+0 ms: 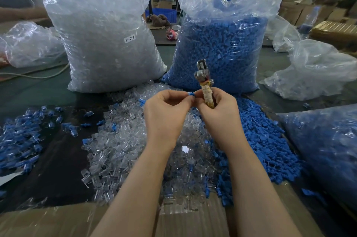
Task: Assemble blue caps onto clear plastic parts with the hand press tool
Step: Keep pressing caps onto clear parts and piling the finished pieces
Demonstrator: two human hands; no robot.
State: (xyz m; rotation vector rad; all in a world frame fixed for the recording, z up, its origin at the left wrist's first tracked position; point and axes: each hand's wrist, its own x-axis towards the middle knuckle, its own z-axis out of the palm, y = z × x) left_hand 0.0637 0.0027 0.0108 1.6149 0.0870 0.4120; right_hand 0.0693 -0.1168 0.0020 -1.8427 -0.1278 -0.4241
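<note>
My left hand (167,109) and my right hand (218,109) meet above the table, fingertips together on a small blue cap (190,94). The right hand also grips the hand press tool (204,82), its taped handle in the fist and its metal head pointing up and away. Whether a clear part sits under the cap I cannot tell. A heap of loose clear plastic parts (123,140) lies below my wrists. Loose blue caps (264,136) are piled to the right. Assembled blue-and-clear pieces (21,140) lie at the left.
A tall bag of clear parts (108,43) stands at the back left, a bag of blue caps (222,47) at the back right. Another blue-filled bag (324,146) lies at the right. Crumpled plastic bags (316,70) sit far right. A cardboard edge (58,221) runs along the front.
</note>
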